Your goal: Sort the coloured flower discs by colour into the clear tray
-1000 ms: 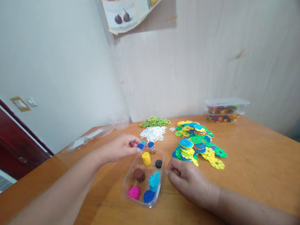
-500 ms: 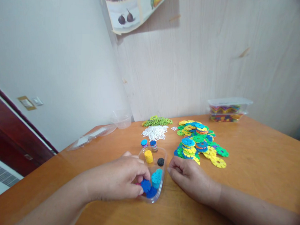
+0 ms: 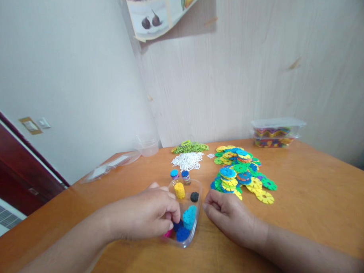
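A clear plastic tray [image 3: 198,187] lies on the wooden table [image 3: 302,204]. It holds stacks of small toothed discs: yellow [image 3: 179,190], black [image 3: 194,196], cyan [image 3: 189,216], blue [image 3: 182,233] and pink [image 3: 168,232]. My left hand [image 3: 146,217] reaches into the tray's near end, fingers pinched on a dark blue disc [image 3: 177,224] just above the blue stack. My right hand [image 3: 229,218] rests curled on the table against the tray's right side, with nothing visible in it. Two small blue-topped stacks [image 3: 179,174] stand just behind the tray.
A heap of large flat coloured discs [image 3: 242,172] lies right of the tray. White pieces [image 3: 187,160] and green pieces [image 3: 190,146] lie behind it. Two lidded boxes [image 3: 274,133] sit by the wall, a clear lid [image 3: 109,166] and cup [image 3: 147,145] at the left.
My left hand came from the far end of the tray down to its near end, carrying a blue disc, and has now lowered it onto the blue stack. My right hand stayed put.
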Available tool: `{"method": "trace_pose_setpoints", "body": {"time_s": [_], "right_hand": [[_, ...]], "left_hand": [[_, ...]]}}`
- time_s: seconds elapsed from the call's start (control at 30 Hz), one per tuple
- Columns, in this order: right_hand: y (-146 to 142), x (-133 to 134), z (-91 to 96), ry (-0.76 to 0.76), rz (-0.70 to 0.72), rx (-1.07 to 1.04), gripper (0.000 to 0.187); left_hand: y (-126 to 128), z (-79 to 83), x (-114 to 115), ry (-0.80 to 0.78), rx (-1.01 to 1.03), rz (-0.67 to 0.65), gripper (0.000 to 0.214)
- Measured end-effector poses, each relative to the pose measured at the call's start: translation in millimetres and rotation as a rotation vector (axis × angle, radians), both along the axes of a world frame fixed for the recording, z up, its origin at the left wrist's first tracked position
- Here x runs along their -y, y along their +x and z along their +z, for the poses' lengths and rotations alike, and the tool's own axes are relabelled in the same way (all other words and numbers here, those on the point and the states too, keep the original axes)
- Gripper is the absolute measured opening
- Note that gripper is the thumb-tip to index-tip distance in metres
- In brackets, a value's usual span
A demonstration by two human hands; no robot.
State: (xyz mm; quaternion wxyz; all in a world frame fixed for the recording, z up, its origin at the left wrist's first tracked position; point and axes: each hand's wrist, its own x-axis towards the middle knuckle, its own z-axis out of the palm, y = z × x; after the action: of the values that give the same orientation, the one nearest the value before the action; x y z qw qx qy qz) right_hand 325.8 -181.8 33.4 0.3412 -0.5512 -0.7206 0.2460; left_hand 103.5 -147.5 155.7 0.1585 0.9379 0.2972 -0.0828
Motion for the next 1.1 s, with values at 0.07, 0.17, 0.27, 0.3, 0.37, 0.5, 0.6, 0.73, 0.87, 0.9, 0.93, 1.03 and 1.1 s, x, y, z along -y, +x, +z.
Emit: {"method": "trace_pose_setpoints", "body": {"time_s": [0.07,0.17,0.27,0.3,0.37,0.5,0.6,0.73,0.87,0.9,0.93,1.03,1.1], "right_hand": [[0,0,-1.8,0.003,-0.001,-0.005,0.017],[1,-1,-4.3,0.006,0.007,-0.011,0.017],[1,-2,-6.7,0.019,0.012,-0.014,0.019],[1,-2,-7.4,0.023,0.012,-0.016,0.019],[1,-2,-8.6,0.023,0.013,-0.023,0.019],[0,-2,-9.1,0.015,0.019,-0.031,0.018],[0,-2,-7.8,0.012,0.026,-0.032,0.019],[0,-2,-5.8,0.001,0.015,-0.029,0.018],[0,-1,-5.3,-0.004,0.012,-0.026,0.017],[0,-1,-5.3,-0.005,0.014,-0.028,0.017],[0,-1,-5.2,-0.006,0.015,-0.030,0.017],[0,-1,-4.5,-0.008,0.013,-0.026,0.017],[0,-1,-3.8,-0.011,0.011,-0.022,0.017]], "left_hand": [[1,-0.9,-1,0.047,-0.024,-0.008,0.020],[3,-5.9,-4,0.098,-0.063,-0.033,0.013],[5,-13.4,-8,0.132,-0.095,-0.047,0.008],[5,-15.6,-8,0.146,-0.103,-0.048,0.008],[8,-18.5,-9,0.176,-0.120,-0.052,0.006],[13,-20.3,-9,0.228,-0.155,-0.076,0.002],[15,-21.8,-10,0.249,-0.155,-0.097,0.003],[15,-25.7,-12,0.273,-0.152,-0.114,0.003],[15,-27.4,-13,0.274,-0.151,-0.124,0.006],[15,-27.4,-13,0.271,-0.153,-0.126,0.008],[15,-27.3,-13,0.267,-0.158,-0.128,0.009],[16,-27.1,-13,0.268,-0.171,-0.132,0.012],[16,-27.1,-13,0.280,-0.173,-0.126,0.012]]}}
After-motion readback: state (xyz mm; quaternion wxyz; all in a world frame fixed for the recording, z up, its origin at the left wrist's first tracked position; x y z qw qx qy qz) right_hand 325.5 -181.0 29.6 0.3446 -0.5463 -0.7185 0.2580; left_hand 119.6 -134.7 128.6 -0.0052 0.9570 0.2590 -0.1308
